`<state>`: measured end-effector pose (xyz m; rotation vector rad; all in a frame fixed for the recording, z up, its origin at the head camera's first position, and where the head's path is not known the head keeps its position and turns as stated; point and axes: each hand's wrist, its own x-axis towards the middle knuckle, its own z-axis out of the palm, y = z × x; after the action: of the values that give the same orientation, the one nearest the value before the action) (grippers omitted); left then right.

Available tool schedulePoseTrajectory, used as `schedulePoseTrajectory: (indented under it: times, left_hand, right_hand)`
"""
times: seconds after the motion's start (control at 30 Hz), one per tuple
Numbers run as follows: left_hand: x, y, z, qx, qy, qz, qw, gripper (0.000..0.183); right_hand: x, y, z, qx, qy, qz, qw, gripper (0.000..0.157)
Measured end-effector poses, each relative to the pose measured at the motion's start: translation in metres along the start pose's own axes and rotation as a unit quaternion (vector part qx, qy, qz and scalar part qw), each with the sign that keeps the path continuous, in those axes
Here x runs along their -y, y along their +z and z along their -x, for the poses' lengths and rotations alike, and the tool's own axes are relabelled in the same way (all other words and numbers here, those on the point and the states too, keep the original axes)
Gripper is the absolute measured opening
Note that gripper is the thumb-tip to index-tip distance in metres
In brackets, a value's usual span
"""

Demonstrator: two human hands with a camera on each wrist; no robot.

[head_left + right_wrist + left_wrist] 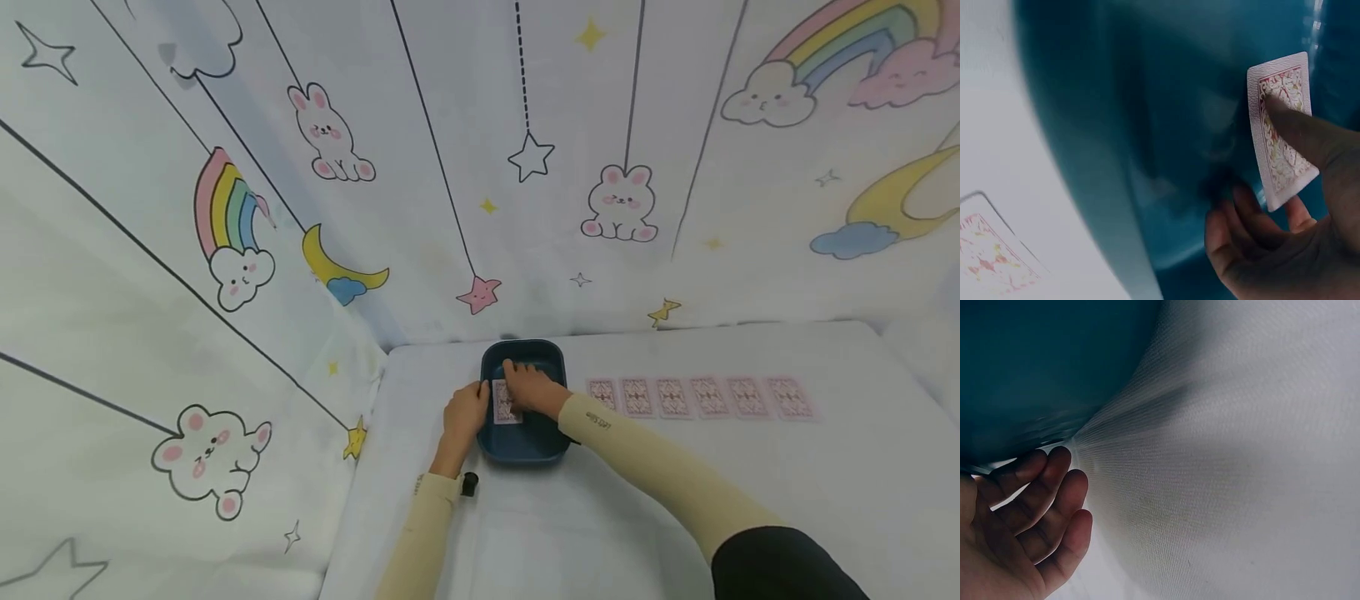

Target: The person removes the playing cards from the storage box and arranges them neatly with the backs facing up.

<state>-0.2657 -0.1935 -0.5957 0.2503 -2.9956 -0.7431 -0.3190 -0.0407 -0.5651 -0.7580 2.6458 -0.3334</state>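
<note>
A dark blue-green rectangular tray [525, 455] stands on the white table. My left hand [463, 414] holds its left rim; in the left wrist view the fingers [1063, 534] curl beside the outer wall, and the thumb is hidden. Inside the tray my right hand [534, 388] pinches a playing card [503, 410] with a red patterned back. The right wrist view shows the thumb lying across the back of that card [1284, 178], which is tilted, while the other fingers are partly behind and below it.
Several more playing cards [672, 398] lie back up in a row to the right of the tray. One card [988, 253] shows beside the tray in the right wrist view. A white cloth wall [420, 250] with printed drawings rises behind the white table [750, 500].
</note>
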Motion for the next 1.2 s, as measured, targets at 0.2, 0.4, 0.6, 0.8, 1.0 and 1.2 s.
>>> schedulePoseTrajectory:
  times: [0.2, 0.4, 0.6, 0.8, 1.0, 1.2]
  left_hand:
    - [-0.001, -0.001, 0.001, -0.001, -0.001, 0.002, 1.0, 0.044]
    - [-0.002, -0.002, 0.002, -0.003, -0.005, 0.009, 0.9999, 0.043]
    - [-0.002, 0.0, 0.001, -0.012, -0.013, 0.009, 0.9998, 0.042]
    - [0.0, 0.002, 0.0, -0.009, -0.018, 0.003, 0.9998, 0.043]
    - [0.0, 0.002, 0.001, -0.003, -0.008, 0.003, 1.0, 0.043]
    - [-0.001, 0.003, 0.002, -0.002, -0.002, 0.006, 1.0, 0.044]
  right_hand:
    - [-0.01, -0.004, 0.003, 0.006, -0.007, -0.109, 0.994, 0.065]
    - [-0.022, -0.012, 0.015, -0.02, -0.036, -0.217, 0.975, 0.031]
    - [-0.04, -0.02, 0.029, -0.054, -0.037, -0.292, 0.954, 0.032]
    - [-0.062, -0.027, 0.043, -0.072, -0.051, -0.356, 0.93, 0.034]
    - [-0.082, -0.034, 0.065, -0.077, -0.051, -0.397, 0.913, 0.036]
    - [-0.104, -0.037, 0.081, -0.083, -0.05, -0.395, 0.913, 0.036]
